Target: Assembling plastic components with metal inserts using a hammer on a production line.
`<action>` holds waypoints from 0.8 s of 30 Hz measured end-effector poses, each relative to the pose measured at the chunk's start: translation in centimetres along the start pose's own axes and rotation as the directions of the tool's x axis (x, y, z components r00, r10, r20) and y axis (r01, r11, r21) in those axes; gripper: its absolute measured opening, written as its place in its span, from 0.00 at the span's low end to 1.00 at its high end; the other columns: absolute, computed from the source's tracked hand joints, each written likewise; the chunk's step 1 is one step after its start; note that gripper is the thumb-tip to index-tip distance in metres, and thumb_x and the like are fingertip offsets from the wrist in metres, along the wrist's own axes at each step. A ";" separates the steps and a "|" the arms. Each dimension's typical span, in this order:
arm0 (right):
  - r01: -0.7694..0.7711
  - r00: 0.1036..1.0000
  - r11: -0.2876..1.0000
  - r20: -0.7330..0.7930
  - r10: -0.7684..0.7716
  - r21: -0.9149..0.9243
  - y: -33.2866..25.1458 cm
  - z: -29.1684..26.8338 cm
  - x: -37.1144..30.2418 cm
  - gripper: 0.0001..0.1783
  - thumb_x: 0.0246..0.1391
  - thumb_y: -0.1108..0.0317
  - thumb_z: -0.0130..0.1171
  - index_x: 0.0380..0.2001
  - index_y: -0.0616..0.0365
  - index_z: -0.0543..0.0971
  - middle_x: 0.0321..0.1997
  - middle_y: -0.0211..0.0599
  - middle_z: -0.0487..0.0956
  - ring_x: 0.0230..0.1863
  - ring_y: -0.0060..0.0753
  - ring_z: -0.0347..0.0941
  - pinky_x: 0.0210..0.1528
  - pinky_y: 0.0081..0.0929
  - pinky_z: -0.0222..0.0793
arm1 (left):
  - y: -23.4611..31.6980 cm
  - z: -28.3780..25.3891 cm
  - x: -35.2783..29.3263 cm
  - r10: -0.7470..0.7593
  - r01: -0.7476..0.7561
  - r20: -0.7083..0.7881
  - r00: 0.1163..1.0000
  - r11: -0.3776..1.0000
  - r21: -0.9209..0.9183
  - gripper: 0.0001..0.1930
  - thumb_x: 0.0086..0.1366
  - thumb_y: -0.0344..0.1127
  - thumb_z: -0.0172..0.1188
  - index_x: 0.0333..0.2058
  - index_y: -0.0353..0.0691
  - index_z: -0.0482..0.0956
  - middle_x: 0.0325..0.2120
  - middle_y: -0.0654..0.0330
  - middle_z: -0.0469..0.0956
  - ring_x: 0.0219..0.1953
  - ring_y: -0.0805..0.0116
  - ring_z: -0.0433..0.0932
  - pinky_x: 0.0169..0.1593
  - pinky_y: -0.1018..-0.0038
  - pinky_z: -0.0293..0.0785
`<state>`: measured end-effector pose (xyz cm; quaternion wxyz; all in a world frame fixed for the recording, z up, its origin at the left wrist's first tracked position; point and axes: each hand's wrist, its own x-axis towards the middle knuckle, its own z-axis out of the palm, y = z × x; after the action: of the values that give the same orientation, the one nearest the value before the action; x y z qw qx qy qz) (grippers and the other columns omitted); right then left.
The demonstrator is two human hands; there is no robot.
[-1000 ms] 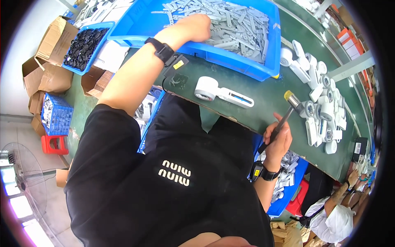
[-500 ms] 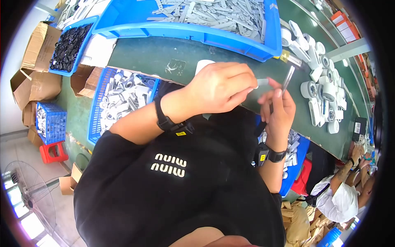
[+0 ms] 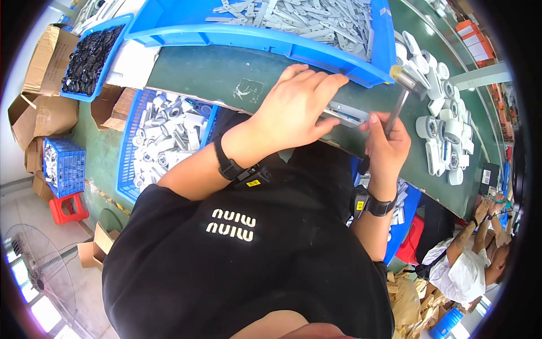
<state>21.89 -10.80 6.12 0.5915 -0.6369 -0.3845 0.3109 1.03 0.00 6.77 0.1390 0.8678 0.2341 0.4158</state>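
Note:
My right hand (image 3: pixel 389 141) is closed round the shaft of a hammer (image 3: pixel 398 107), whose head has a yellowish face and points up and away. Its thumb is at the right end of a narrow light grey plastic piece (image 3: pixel 348 114), close to the bench's near edge. My left hand (image 3: pixel 302 107) is just left of that piece, palm down with fingers spread. Its thumb lies by the piece's near side and its index finger reaches beyond the far side. Whether the thumb presses on the piece I cannot tell.
A big blue tray (image 3: pixel 271 40) of grey strips stands beyond my hands. White round-headed parts (image 3: pixel 443 127) are heaped at the right. Blue baskets (image 3: pixel 129 144) of white parts and a tray of black pieces (image 3: pixel 93 59) are at left. A co-worker (image 3: pixel 463 271) is at lower right.
My left hand has gone from a pinch to spread fingers, beside the grey piece. My right hand has turned and now grips the hammer more closely, its thumb near the piece's end.

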 end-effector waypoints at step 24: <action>-0.122 0.993 0.949 -0.045 0.113 -0.291 -0.1 1.4 0.4 0.08 0.64 0.67 0.72 0.40 0.62 0.88 0.23 0.14 0.72 0.26 0.09 0.60 0.29 0.18 0.53 | -2.2 0.7 -1.0 0.046 -0.041 0.108 0.993 0.998 -0.051 0.11 0.59 0.37 0.76 0.33 0.39 0.84 0.37 0.61 0.87 0.40 0.54 0.84 0.47 0.59 0.79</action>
<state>20.93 -9.76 6.06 0.4762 -0.7435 -0.3795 0.2763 0.35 1.30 4.71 0.1635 0.8905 0.1968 0.3761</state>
